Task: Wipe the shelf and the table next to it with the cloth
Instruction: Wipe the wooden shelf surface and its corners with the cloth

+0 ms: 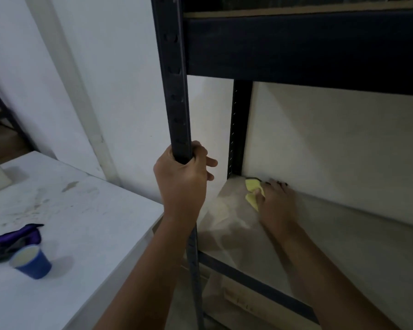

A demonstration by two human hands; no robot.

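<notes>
Left hand (181,179): gripped the dark upright post (177,91) of the shelf (296,239), fingers curled round it.
Right hand (275,203): pressed the yellow cloth (252,189) onto the shelf board at its back left corner, by the wall.
Worktop (93,222): stood left of the shelf, carrying a blue cup (31,263) and a purple rag (14,239).

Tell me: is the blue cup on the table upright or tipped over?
Upright. The blue cup stands on its base on the table, its open mouth facing up.
</notes>
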